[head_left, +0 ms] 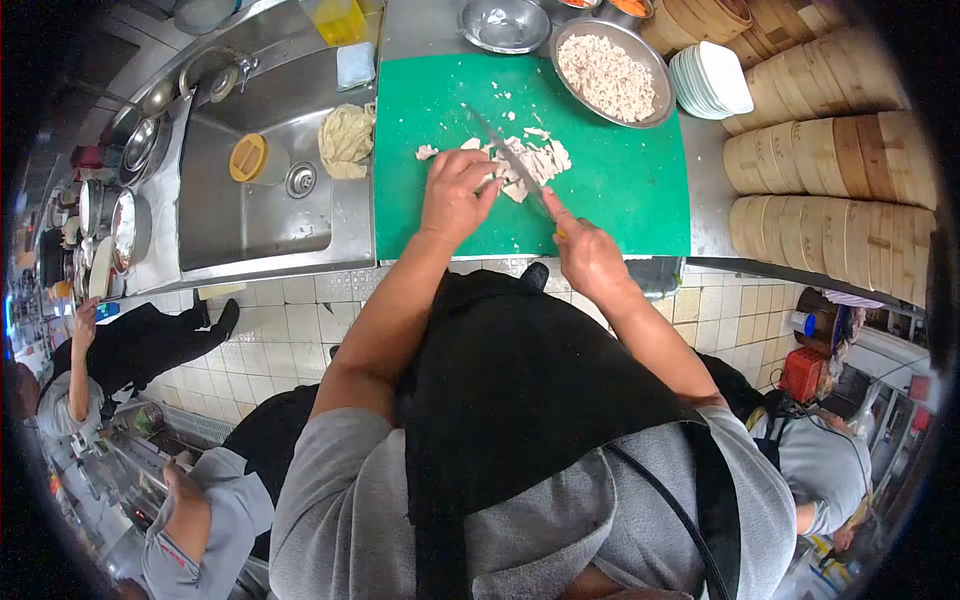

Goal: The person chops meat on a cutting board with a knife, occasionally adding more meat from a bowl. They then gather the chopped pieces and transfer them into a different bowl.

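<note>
My right hand is closed round the handle of a knife. Its long blade slants up and left across a loose heap of pale, cooked-looking meat slices. Just left of the blade, my left hand has its fingers bent and pressed together on the meat's edge; the fingertips are partly hidden. All of this lies on a large green cutting board, with small scraps scattered towards its far side. A metal bowl of finely diced pale pieces stands at the board's back right corner.
Left of the board is a steel sink with a yellow-rimmed container and a crumpled cloth. An empty metal bowl, stacked white plates and bamboo steamers border the board. Other people work nearby.
</note>
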Available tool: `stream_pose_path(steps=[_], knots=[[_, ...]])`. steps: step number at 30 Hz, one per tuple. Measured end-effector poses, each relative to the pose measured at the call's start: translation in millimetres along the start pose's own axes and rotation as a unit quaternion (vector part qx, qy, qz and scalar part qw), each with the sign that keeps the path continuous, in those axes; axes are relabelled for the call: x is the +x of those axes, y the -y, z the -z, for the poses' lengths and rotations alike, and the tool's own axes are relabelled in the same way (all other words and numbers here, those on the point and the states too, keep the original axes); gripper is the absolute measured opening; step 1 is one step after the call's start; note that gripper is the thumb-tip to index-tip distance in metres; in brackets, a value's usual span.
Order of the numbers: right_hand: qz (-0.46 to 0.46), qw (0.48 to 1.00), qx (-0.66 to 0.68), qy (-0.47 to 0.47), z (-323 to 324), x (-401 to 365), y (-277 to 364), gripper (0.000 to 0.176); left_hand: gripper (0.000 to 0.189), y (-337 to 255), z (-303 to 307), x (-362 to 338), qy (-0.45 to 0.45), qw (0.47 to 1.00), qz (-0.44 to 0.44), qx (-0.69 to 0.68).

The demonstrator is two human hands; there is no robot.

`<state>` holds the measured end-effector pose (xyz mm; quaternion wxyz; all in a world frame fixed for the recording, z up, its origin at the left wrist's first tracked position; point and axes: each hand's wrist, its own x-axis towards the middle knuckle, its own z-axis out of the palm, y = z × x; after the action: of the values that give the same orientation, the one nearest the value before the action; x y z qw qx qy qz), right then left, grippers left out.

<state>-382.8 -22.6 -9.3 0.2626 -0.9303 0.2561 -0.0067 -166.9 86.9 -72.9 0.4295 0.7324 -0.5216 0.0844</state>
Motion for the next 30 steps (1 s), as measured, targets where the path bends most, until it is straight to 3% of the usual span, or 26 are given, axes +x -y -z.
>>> stream_pose_path(steps=[2,4,8,13,14,16,23,26,28,30], knots=[[0.000,1.000,0.011,-0.018,3,1,0,0.073,0.027,-1,14,0,-0.014,1.000,0.011,-0.015],[-0.009,1.000,-0.019,0.015,-4,-1,-7,0.073,0.032,0,28,-6,0.017,0.997,0.081,-0.006],[-0.020,0.998,-0.034,0.052,-2,5,-11,0.072,0.033,16,28,-24,0.059,0.996,0.068,0.000],[0.035,0.994,0.067,-0.079,2,6,8,0.069,0.028,15,1,-15,0.061,0.996,0.059,-0.035],[0.036,0.994,0.067,-0.079,-1,7,4,0.069,0.028,14,-2,-13,0.060,0.996,0.059,-0.035],[0.009,0.999,-0.029,0.028,-7,12,-2,0.067,0.025,13,-6,-9,0.057,0.997,0.029,-0.030],[0.031,0.999,-0.031,0.017,-11,9,-7,0.066,0.016,13,-5,-10,0.043,0.998,0.032,-0.021],[0.001,0.998,-0.045,0.046,-2,12,2,0.068,0.012,11,-2,-11,0.043,0.994,0.081,-0.055],[0.051,0.998,0.019,-0.043,1,7,10,0.069,0.013,14,-4,-12,0.053,0.995,0.069,-0.043],[0.034,0.999,-0.010,-0.002,-6,11,2,0.069,0.012,16,-7,-11,0.048,0.997,0.050,-0.030]])
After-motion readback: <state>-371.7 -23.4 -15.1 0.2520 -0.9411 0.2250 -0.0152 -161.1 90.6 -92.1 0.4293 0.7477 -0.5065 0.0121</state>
